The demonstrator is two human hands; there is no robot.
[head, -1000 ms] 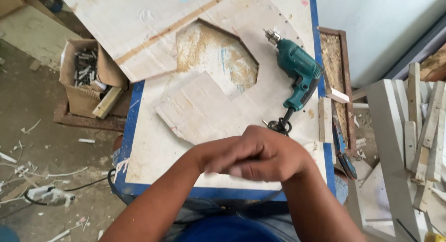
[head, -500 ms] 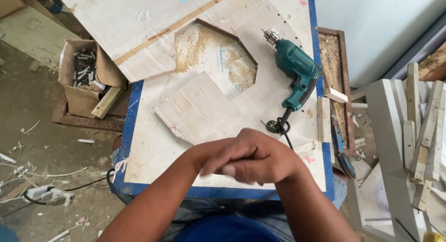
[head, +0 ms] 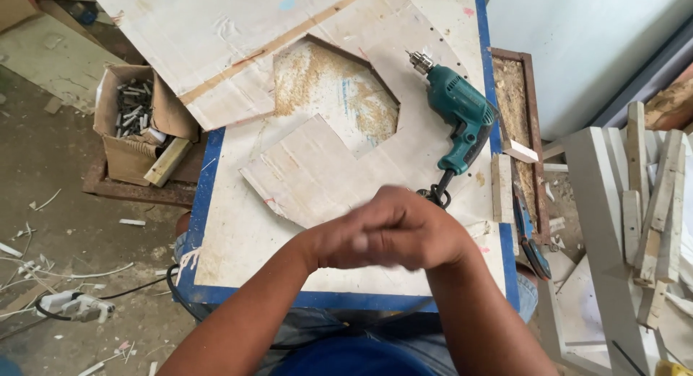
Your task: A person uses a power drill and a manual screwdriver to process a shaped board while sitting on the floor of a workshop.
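My left hand [head: 346, 244] and my right hand [head: 426, 235] are pressed together above the near edge of the white board [head: 238, 231]. Their fingers are folded over each other and blurred by motion. Nothing shows between them. Just beyond them lies a cut-out flat panel [head: 310, 174] with angled edges. Behind it is an angular hole [head: 332, 94] in the board, with sawdust inside. A teal electric drill [head: 458, 112] lies on its side to the right, bit pointing away, its cord running under my right hand.
The board rests on a blue-edged table [head: 206, 181]. A small wood block [head: 502, 188], a blue-handled tool [head: 525, 228] and a tray of sawdust [head: 514, 94] sit along the right edge. A cardboard box of metal parts [head: 133, 119] stands left. White wooden frames [head: 635, 202] stand at the right.
My joined hands have slid a little to the left and rubbed against each other. The drill, the panel and the board have not moved.
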